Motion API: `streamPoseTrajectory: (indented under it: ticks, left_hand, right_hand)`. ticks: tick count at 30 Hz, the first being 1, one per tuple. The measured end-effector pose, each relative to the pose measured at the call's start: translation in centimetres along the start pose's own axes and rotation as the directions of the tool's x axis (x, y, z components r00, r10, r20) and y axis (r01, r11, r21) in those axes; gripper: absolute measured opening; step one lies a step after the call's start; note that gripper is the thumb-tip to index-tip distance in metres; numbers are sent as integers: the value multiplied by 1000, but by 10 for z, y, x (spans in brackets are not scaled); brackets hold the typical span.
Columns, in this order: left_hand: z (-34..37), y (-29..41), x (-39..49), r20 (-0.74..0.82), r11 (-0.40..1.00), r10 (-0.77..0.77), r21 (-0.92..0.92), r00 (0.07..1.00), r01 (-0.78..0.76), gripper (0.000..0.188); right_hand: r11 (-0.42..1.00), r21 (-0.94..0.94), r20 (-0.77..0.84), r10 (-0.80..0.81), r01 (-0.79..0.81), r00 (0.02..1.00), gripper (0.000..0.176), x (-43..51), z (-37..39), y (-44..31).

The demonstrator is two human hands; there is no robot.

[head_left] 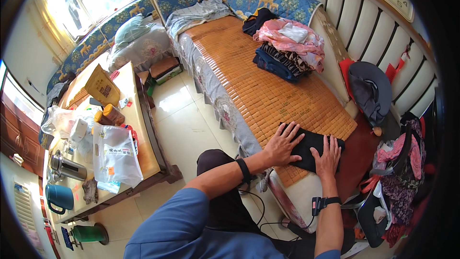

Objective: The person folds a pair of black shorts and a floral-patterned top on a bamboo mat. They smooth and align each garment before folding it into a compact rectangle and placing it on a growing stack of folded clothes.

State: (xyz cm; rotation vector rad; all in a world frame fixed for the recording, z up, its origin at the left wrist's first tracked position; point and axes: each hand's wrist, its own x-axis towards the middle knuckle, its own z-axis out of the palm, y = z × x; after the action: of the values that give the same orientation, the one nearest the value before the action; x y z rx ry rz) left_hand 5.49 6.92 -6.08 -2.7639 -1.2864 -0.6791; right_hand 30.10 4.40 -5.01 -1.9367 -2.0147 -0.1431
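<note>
A folded black cloth garment [305, 151] lies at the near end of the bamboo mat [237, 75] on the sofa. My left hand [282, 145] rests flat on its left side with fingers spread. On its right part lies my right hand [327, 156], palm down, fingers only slightly apart. Neither hand grips the cloth. Farther along the mat is a stack of clothes: folded dark blue trousers [275, 65], black patterned cloth, a pink printed garment [287, 39] with a white piece on it, and a dark garment [260, 19] behind.
At left stands a table [152, 151] bearing a clear plastic bag [116, 154], jars, a steel thermos [68, 167] and a blue mug [59, 197]. A grey hat [370, 90] hangs right of the sofa, above bags and cloths [399, 187]. Cables run near my legs.
</note>
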Motion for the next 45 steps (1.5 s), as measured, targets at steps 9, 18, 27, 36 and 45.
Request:
streamPoseTrajectory:
  ticks: [9, 18, 27, 36, 45]
  left_hand:
    - [1, 16, 6, -25, 992, 17, 128, 1000, -14, 92]
    - [1, -7, 4, 46, 999, -44, -29, 998, 46, 87]
    - [3, -7, -2, -36, 993, -114, -3, 993, 114, 90]
    - [-13, -32, 11, -141, 909, -382, -237, 913, 344, 92]
    - [-22, -21, 20, -308, 993, -60, 74, 950, 86, 87]
  right_hand:
    - [991, -70, 103, 123, -116, 987, 83, 10, -11, -17]
    - [992, -93, 72, 87, -80, 994, 77, 6, -4, -9]
    - [999, -37, 58, -35, 38, 998, 76, 2, 0, 16]
    - [944, 320, -63, 107, -81, 992, 83, 22, 5, 45]
    - [992, -111, -348, 14, -56, 937, 74, 27, -8, 9]
